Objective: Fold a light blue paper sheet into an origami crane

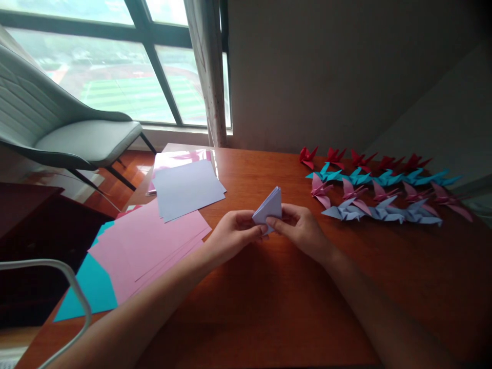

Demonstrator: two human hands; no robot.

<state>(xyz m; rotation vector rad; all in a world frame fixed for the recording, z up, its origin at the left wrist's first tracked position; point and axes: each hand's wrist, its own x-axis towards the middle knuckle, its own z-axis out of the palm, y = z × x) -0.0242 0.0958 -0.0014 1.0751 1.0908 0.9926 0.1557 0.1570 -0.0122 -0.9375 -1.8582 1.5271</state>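
Observation:
Between my hands, above the middle of the wooden table (246,307), is a small folded piece of pale lavender paper (272,205), several layers thick with a pointed top. My left hand (236,230) pinches its lower left corner, thumb in front and fingers behind. On its lower right side my right hand (302,225) grips it, the thumb pressed flat on the front face. The fingers behind the paper are partly hidden.
On the right stand rows of paper cranes: red (333,158), turquoise (357,177), pink (351,192) and lavender (343,210). To the left lie lavender sheets (188,189), pink sheets (146,246) and turquoise sheets (92,287). A grey chair (88,138) stands beyond the left edge.

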